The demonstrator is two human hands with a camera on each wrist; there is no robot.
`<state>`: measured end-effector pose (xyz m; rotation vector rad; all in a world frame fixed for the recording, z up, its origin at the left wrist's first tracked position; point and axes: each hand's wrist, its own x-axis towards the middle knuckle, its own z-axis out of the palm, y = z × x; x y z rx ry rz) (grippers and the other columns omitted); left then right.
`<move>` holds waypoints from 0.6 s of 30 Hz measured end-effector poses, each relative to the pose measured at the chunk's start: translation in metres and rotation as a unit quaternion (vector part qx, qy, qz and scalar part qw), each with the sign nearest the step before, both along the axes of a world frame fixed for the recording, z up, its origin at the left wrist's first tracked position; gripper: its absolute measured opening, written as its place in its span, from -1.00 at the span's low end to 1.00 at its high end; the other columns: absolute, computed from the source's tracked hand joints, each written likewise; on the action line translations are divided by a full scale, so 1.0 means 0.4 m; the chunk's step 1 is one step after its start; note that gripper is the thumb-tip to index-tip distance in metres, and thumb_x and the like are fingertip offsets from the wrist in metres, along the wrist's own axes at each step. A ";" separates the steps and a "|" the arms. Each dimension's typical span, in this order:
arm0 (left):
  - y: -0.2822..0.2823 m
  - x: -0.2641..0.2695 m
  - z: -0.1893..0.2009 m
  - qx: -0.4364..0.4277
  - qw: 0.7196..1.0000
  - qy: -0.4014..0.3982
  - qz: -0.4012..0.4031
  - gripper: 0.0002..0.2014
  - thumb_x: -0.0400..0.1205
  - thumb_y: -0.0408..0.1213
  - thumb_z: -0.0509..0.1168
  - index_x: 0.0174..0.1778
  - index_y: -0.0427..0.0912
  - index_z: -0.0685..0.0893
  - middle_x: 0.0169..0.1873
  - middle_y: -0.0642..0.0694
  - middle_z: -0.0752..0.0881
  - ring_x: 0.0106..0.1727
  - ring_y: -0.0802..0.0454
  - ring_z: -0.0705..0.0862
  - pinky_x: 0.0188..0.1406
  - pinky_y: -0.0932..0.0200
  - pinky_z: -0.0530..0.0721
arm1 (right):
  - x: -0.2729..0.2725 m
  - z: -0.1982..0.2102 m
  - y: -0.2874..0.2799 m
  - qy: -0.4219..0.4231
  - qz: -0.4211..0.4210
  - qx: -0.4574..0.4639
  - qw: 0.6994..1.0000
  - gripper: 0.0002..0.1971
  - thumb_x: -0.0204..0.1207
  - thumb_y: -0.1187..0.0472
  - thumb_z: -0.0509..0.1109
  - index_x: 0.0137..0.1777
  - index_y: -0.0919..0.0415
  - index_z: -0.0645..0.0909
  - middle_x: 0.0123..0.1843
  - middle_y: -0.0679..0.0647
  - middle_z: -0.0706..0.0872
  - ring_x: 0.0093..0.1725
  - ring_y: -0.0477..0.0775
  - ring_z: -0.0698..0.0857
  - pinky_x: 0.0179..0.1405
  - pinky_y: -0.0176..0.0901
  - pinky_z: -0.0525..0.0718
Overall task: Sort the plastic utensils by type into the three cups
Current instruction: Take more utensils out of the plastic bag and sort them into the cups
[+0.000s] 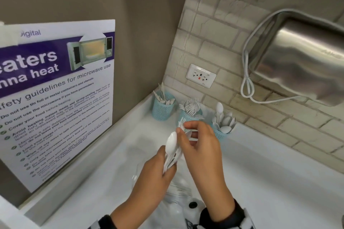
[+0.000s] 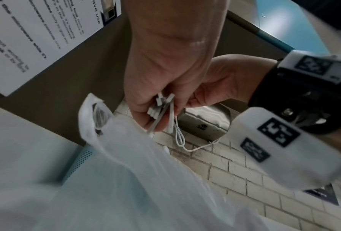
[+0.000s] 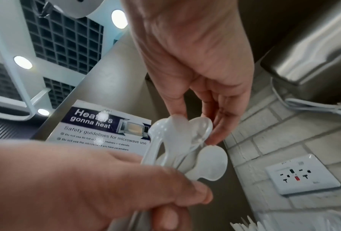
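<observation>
Three blue mesh cups stand in the counter's back corner: knives (image 1: 162, 107) on the left, forks (image 1: 191, 114) in the middle, spoons (image 1: 222, 128) on the right. In front of them my left hand (image 1: 158, 169) grips a bundle of white plastic spoons (image 1: 171, 143) by the handles, whose ends (image 2: 161, 109) stick out below the fist. My right hand (image 1: 197, 135) reaches the top of the bundle. Its thumb and fingers pinch a utensil among the spoon bowls (image 3: 201, 131). Fork tines (image 1: 181, 123) show beside its fingertips.
A thin plastic bag (image 2: 145, 171) lies on the white counter (image 1: 270, 182) under my wrists. A microwave safety poster (image 1: 55, 98) leans on the left wall. A wall socket (image 1: 201, 75) and a steel hand dryer (image 1: 297, 57) with a looped cable hang on the tiled wall.
</observation>
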<state>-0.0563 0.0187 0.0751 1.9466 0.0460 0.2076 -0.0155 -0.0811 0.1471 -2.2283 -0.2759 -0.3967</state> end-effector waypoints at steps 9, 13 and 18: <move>-0.003 -0.005 -0.003 0.011 1.000 0.008 -0.004 -0.69 0.67 -0.10 0.22 0.33 0.09 0.39 -0.09 0.12 0.67 -0.06 0.21 0.66 -0.17 0.46 0.55 | 0.019 0.019 -0.025 0.086 -0.001 -0.043 0.995 -0.78 0.39 0.16 0.47 0.04 -0.05 0.68 -0.22 -0.23 0.72 -0.19 -0.27 0.66 -0.16 -0.42 0.57; -0.003 -0.002 -0.004 -0.015 0.999 0.025 -0.037 -0.70 0.67 -0.08 0.22 0.31 0.02 0.42 -0.01 -0.01 0.71 -0.02 0.11 0.68 -0.02 0.17 0.63 | 0.034 0.023 -0.041 0.064 0.006 0.011 0.998 -0.84 0.46 0.24 0.42 -0.09 -0.04 0.75 -0.26 -0.19 0.77 -0.21 -0.24 0.71 -0.20 -0.41 0.61; -0.005 -0.011 -0.004 -0.101 0.990 0.042 -0.090 -0.86 0.68 -0.09 0.20 -0.20 0.09 0.48 -0.55 0.19 0.53 -0.48 0.24 0.48 -0.36 0.33 0.44 | 0.059 0.047 -0.050 0.018 0.037 0.237 0.971 -0.84 0.66 0.22 0.30 -0.09 0.02 0.68 -0.15 -0.11 0.79 -0.11 -0.19 0.73 -0.05 -0.33 0.63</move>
